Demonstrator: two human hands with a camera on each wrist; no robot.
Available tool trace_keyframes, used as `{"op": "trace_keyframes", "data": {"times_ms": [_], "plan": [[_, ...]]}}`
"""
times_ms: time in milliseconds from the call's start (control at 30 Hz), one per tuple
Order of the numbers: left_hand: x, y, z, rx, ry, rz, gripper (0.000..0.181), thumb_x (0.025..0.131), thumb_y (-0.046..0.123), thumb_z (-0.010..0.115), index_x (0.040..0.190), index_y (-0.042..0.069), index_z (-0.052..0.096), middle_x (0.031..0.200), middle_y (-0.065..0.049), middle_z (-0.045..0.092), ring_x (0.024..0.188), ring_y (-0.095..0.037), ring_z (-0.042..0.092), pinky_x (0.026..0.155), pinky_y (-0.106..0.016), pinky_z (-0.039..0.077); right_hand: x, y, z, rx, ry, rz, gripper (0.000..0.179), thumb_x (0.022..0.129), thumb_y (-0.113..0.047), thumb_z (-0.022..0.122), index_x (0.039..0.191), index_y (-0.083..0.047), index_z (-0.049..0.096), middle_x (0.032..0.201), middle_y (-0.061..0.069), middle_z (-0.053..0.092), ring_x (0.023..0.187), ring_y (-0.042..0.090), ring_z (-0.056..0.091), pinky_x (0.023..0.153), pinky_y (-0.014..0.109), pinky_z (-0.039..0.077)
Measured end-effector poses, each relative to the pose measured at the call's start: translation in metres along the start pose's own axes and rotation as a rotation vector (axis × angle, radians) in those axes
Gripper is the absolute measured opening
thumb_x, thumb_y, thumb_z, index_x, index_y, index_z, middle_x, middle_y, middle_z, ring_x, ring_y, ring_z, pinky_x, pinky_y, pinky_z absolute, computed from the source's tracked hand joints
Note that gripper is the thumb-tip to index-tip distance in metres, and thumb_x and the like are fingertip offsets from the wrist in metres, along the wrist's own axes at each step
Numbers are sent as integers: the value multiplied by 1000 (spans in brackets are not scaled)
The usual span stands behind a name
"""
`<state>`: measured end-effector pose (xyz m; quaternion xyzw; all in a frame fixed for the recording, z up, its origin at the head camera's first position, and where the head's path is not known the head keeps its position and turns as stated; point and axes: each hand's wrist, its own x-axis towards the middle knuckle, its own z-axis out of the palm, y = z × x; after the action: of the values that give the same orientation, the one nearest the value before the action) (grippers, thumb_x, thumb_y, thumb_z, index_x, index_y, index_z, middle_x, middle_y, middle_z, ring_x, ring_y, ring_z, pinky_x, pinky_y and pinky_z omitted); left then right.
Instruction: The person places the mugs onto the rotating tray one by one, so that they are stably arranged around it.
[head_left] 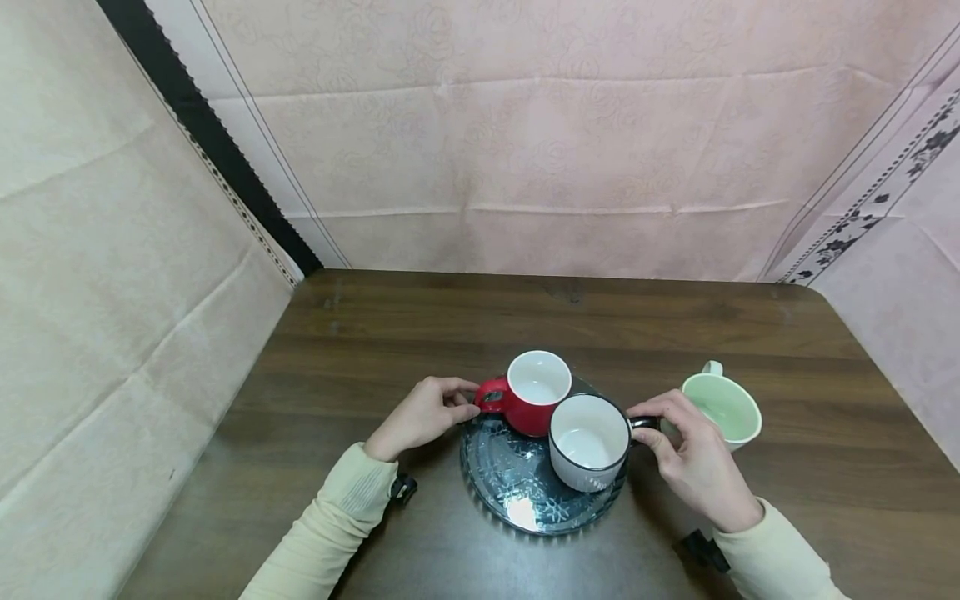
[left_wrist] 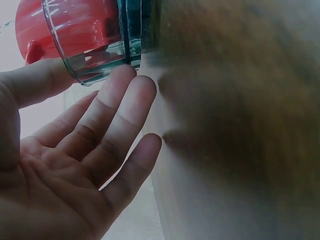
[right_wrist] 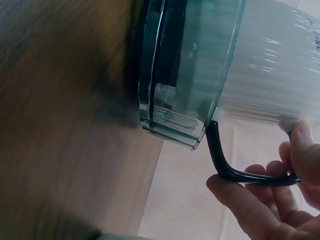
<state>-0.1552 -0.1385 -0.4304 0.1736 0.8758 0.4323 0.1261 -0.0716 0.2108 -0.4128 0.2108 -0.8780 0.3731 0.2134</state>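
A red mug with a white inside and a white mug with a dark rim stand side by side on a round, blue-green glass tray. My left hand has its thumb and index finger at the outer end of the red handle, pinching it. In the left wrist view the other fingers stretch out loosely beside the tray's wall. With my right hand I grip the black handle of the white mug; fingers and thumb curl round it. Lettering shows on that mug's side.
Just beyond my right hand a pale green mug sits on the brown wooden table, its handle pointing away. Light patterned cloth hangs along the table's back and both sides. A dark strap is on each wrist.
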Motion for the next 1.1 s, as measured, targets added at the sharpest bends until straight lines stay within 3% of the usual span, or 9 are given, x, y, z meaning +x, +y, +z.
{"op": "trace_keyframes", "data": {"times_ms": [367, 767, 1100], "plan": [[0, -2, 0, 5, -2, -8, 30, 89, 17, 71, 118, 9, 69, 76, 3, 64, 63, -13, 53, 56, -27, 42, 2, -1, -1, 24, -63, 62, 37, 77, 11, 75, 105, -12, 67, 98, -1, 63, 86, 16, 57, 66, 14, 46], [0, 0, 0, -8, -5, -13, 30, 90, 17, 71, 119, 10, 68, 77, 2, 64, 65, -14, 53, 58, -28, 43, 4, 0, 0, 17, -94, 40, 41, 79, 13, 71, 113, -9, 67, 104, -5, 64, 88, 11, 54, 72, 13, 42], [1, -1, 0, -17, -21, -8, 30, 91, 18, 69, 120, 10, 68, 79, 0, 64, 65, -13, 52, 57, -27, 42, 3, -4, -11, 90, -92, 48, 47, 80, 16, 69, 121, -6, 63, 115, 2, 62, 104, 8, 58, 88, 12, 45]]}}
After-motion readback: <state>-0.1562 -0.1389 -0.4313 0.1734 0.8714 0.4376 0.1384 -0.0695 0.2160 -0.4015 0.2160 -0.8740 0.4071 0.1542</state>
